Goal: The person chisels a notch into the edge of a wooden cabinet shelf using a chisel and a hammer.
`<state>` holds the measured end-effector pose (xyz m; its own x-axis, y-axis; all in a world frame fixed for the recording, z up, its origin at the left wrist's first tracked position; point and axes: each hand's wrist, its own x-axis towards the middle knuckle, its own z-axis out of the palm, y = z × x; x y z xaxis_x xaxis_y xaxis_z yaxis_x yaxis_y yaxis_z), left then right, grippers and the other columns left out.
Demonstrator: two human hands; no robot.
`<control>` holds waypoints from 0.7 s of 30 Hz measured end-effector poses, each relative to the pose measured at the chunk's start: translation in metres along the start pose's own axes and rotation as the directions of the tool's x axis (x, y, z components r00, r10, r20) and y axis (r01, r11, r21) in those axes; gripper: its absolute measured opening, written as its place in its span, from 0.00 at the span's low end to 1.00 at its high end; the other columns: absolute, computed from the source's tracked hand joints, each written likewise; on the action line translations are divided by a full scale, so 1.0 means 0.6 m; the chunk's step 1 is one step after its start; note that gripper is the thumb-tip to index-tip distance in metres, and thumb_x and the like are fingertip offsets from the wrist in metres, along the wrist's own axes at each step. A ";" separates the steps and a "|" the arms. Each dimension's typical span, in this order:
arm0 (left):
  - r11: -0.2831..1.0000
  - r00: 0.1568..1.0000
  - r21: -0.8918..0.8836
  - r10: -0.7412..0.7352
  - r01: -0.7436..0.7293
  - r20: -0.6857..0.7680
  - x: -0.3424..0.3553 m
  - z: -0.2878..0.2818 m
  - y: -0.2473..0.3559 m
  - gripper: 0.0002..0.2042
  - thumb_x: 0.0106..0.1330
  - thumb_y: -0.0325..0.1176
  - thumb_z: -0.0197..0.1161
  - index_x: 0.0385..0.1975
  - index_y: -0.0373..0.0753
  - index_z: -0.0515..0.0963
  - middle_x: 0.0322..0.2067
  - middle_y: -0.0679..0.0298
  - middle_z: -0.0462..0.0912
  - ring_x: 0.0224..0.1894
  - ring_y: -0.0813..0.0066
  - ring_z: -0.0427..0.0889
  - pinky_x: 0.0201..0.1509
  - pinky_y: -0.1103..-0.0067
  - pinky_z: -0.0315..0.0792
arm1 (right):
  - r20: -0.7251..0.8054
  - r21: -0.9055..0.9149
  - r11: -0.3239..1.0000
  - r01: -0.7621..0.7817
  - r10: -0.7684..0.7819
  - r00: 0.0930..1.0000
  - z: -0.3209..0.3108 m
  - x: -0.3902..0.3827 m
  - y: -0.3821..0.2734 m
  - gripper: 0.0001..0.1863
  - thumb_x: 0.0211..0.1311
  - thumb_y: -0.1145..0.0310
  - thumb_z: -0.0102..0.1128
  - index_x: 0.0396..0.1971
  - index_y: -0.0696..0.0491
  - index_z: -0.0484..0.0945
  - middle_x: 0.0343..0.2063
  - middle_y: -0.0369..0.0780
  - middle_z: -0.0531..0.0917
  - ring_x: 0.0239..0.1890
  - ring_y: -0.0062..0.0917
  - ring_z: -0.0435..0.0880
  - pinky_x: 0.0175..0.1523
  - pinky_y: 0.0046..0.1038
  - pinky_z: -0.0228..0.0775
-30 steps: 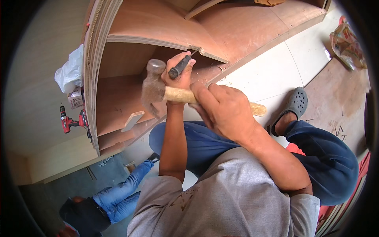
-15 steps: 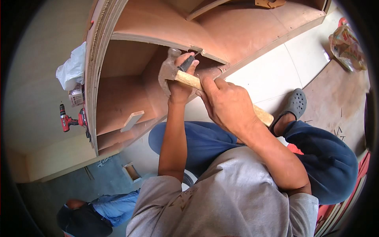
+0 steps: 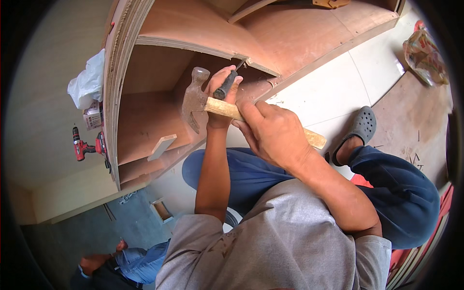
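My left hand (image 3: 221, 96) grips a black-handled chisel (image 3: 227, 85), its tip set against the joint under a curved plywood shelf (image 3: 193, 34). My right hand (image 3: 273, 130) holds a claw hammer (image 3: 195, 99) by its wooden handle (image 3: 316, 139). The steel head hangs just left of the chisel handle, a little apart from it. Both hands work inside an open curved plywood cabinet (image 3: 145, 121) in front of me. My knees in blue trousers (image 3: 406, 193) are folded below, one foot in a grey clog (image 3: 360, 126).
A loose wood offcut (image 3: 162, 146) lies on the lower shelf. A red cordless drill (image 3: 84, 146), a small box and a white plastic bag (image 3: 89, 82) lie left of the cabinet. Another person in jeans (image 3: 130, 261) is at the bottom left. A crumpled bag (image 3: 425, 55) lies on the floor at right.
The hammer swung in against the chisel and has drawn back to the left, its head now clear of the chisel. The person at the bottom left has shifted.
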<state>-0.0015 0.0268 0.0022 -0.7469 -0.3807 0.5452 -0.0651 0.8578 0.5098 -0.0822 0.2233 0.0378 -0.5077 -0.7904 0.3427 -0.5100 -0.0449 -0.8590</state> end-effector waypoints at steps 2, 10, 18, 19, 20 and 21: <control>0.999 0.999 0.008 0.037 -0.037 0.006 -0.001 0.001 -0.004 0.13 0.65 0.25 0.71 0.45 0.34 0.74 0.47 0.49 0.84 0.50 0.56 0.85 0.56 0.67 0.79 | -0.008 -0.007 1.000 0.001 -0.001 1.000 -0.001 0.002 0.002 0.14 0.63 0.63 0.66 0.43 0.53 0.74 0.25 0.43 0.77 0.26 0.40 0.82 0.32 0.39 0.75; 0.998 1.000 0.060 -0.010 0.009 0.027 0.009 0.003 -0.002 0.12 0.65 0.25 0.70 0.45 0.33 0.76 0.46 0.51 0.85 0.47 0.58 0.85 0.52 0.69 0.79 | -0.021 -0.140 0.990 -0.032 0.029 0.999 0.019 0.009 0.029 0.12 0.65 0.63 0.64 0.40 0.53 0.73 0.24 0.43 0.77 0.27 0.40 0.82 0.31 0.40 0.75; 0.998 0.999 0.053 -0.019 0.017 0.039 0.002 -0.003 -0.014 0.15 0.66 0.29 0.71 0.49 0.35 0.76 0.46 0.56 0.85 0.46 0.66 0.83 0.53 0.73 0.77 | -0.018 -0.180 0.982 0.052 -0.056 0.998 0.019 0.007 0.028 0.12 0.66 0.62 0.60 0.40 0.54 0.72 0.21 0.44 0.80 0.24 0.39 0.86 0.27 0.38 0.77; 0.996 0.997 0.083 -0.045 0.040 0.061 0.005 -0.002 -0.008 0.15 0.65 0.29 0.71 0.48 0.35 0.77 0.46 0.57 0.85 0.46 0.69 0.83 0.53 0.75 0.77 | 0.007 -0.261 0.965 -0.027 0.030 1.000 0.021 0.006 0.033 0.12 0.66 0.62 0.60 0.39 0.54 0.71 0.21 0.44 0.80 0.24 0.39 0.85 0.26 0.39 0.77; 0.991 0.994 0.114 -0.072 0.062 0.080 0.007 -0.004 -0.006 0.15 0.65 0.30 0.72 0.48 0.35 0.78 0.46 0.58 0.86 0.46 0.71 0.83 0.52 0.77 0.77 | 0.004 -0.262 0.965 -0.024 0.025 1.000 0.019 0.006 0.031 0.12 0.66 0.62 0.60 0.39 0.54 0.71 0.21 0.44 0.80 0.24 0.39 0.85 0.26 0.39 0.77; 0.996 0.998 0.086 -0.037 0.032 0.056 0.006 -0.005 -0.012 0.15 0.65 0.31 0.72 0.48 0.35 0.78 0.46 0.59 0.85 0.46 0.71 0.83 0.53 0.76 0.77 | 0.021 -0.215 0.977 0.002 0.002 1.000 0.015 0.006 0.028 0.11 0.66 0.63 0.59 0.38 0.54 0.71 0.21 0.44 0.80 0.24 0.39 0.85 0.26 0.39 0.77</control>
<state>-0.0015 0.0181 0.0023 -0.7800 -0.3919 0.4878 -0.1453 0.8717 0.4680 -0.0862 0.2144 0.0213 -0.4939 -0.8034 0.3324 -0.6487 0.0859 -0.7562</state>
